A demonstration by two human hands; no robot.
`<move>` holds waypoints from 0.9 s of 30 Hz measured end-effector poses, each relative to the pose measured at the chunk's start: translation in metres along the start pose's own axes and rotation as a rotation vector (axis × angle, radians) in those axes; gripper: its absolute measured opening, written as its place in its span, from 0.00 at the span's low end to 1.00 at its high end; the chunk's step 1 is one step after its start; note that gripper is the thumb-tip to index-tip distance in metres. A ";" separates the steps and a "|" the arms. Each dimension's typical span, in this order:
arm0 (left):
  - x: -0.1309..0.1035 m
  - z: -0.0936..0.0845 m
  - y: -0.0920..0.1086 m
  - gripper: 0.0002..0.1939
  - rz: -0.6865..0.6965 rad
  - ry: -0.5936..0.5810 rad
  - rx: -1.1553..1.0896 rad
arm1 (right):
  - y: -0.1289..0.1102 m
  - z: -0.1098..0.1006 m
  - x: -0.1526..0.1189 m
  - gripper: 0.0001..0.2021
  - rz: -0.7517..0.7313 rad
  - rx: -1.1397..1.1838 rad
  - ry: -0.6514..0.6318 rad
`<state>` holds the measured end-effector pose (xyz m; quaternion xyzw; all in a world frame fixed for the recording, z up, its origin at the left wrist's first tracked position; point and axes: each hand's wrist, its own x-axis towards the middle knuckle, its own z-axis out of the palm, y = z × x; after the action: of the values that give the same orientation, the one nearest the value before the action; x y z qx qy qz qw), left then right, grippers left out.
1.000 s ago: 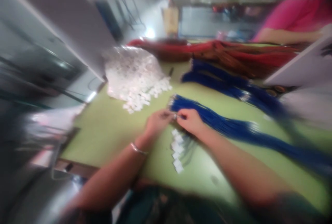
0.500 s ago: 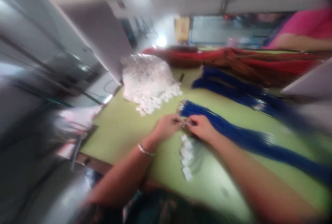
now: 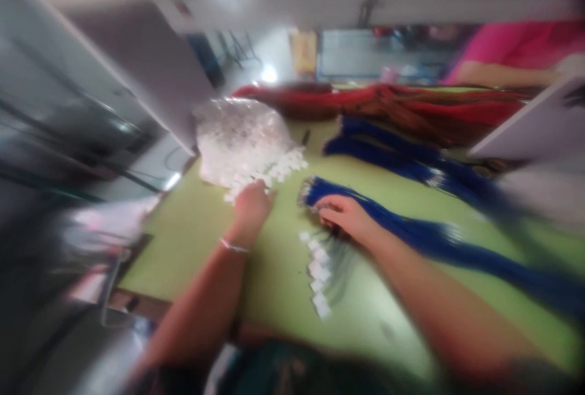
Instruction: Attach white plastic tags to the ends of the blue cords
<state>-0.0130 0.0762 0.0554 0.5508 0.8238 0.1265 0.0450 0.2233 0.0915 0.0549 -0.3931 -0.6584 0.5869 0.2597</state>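
Note:
My left hand (image 3: 253, 205) is at the near edge of a spread of small white connectors (image 3: 286, 164), its fingertips among them and partly hidden. My right hand (image 3: 340, 215) has its fingers closed at the tip end of a bundle of blue wires (image 3: 388, 218); whatever lies between the fingers is too small to make out. Below that hand, a column of white connectors (image 3: 319, 270) with thin dark wires lies on the green table (image 3: 274, 285).
A clear plastic bag (image 3: 242, 133) of white pieces lies at the back left. Behind are a second blue wire bundle (image 3: 379, 148) and red and brown wires (image 3: 356, 102). A person in a pink sleeve (image 3: 507, 47) is across the table at the right.
My left hand has parted from my right hand and moved left to the loose white connectors. Another connector now lies at the top of the column. The camera view has shifted slightly.

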 end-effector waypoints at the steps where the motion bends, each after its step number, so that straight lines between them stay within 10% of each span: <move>1: 0.001 0.002 0.001 0.17 0.007 -0.008 0.030 | -0.001 0.001 0.000 0.12 0.022 0.008 0.022; 11: -0.009 0.009 -0.016 0.14 0.096 0.115 -0.258 | -0.004 0.012 -0.001 0.05 -0.021 -0.137 0.195; 18: -0.040 0.014 0.011 0.17 0.075 -0.251 -1.052 | -0.005 0.016 0.001 0.02 -0.029 -0.161 0.306; 27: -0.058 0.016 0.037 0.12 0.002 -0.384 -1.134 | 0.009 0.025 -0.002 0.04 -0.242 -0.444 0.342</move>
<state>0.0463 0.0384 0.0462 0.4547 0.6042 0.4447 0.4802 0.2064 0.0752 0.0418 -0.4521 -0.7593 0.3186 0.3428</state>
